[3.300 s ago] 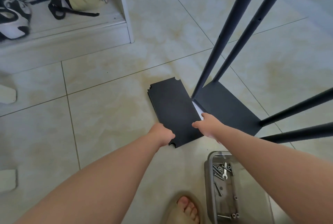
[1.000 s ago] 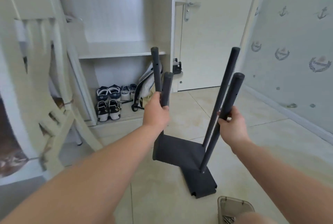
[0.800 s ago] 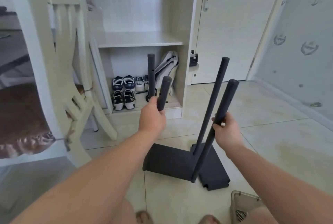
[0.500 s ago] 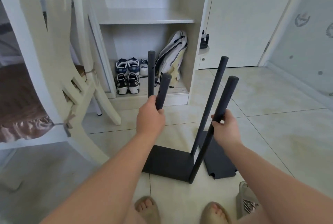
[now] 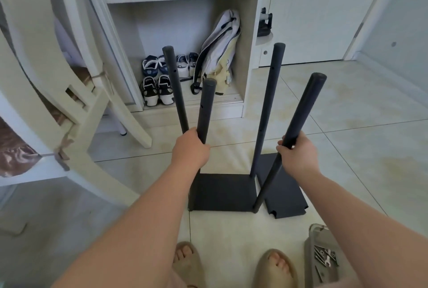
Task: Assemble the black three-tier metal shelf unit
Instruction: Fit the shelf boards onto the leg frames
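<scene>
Several screws [image 5: 318, 255] and a small wrench [image 5: 327, 261] lie in the clear plastic bin [image 5: 309, 241] by the right foot [image 5: 275, 267]. Sneakers [image 5: 157, 79] and a backpack [image 5: 220, 49] sit in the open cabinet [image 5: 251, 56]. With both arms outstretched, the left hand [image 5: 191, 148] curls around the front-left pole [image 5: 207, 107], and the right hand [image 5: 298, 155] around the front-right pole [image 5: 303, 111]. Below them the base panel [image 5: 222, 192] rests on the tiled floor [image 5: 347, 125], with spare panels [image 5: 287, 197] just beside it.

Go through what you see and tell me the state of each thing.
Left hand: grips the near left pole.
Right hand: grips the near right pole.
Shelf frame: upright, four poles pointing up.
Loose panels: flat on the floor, unattached.
Hardware tray: uncovered, holds screws.
</scene>
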### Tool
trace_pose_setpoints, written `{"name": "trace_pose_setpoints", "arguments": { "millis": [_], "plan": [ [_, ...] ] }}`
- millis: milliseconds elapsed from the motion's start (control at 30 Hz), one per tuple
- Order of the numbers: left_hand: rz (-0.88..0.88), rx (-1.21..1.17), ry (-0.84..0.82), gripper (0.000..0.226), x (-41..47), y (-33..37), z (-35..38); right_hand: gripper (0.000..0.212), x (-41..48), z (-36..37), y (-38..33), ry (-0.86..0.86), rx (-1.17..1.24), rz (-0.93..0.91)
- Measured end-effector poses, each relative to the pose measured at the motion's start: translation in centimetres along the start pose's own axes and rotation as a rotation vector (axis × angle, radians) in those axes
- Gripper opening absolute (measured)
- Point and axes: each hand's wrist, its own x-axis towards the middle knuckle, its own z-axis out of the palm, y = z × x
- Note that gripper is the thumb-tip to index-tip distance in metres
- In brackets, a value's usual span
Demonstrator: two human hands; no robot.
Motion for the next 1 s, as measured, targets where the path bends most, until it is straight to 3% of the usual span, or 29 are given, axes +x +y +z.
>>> {"name": "trace_pose_setpoints", "arguments": {
  "millis": [300,733,1000],
  "plan": [
    [0.129,0.011,-0.024,0.034,0.4,6.5,5.9,0.015,4.7,-6.0,3.0,0.111,0.041,0.035],
    [0.343,0.061,-0.125,0.015,2.8,19.7,18.2,0.020,14.6,-17.9,9.4,0.281,-0.038,0.110],
    [0.350,0.101,-0.097,0.018,2.9,21.1,19.3,0.024,15.2,-19.4,10.4,0.259,-0.065,0.101]
  ]
}}
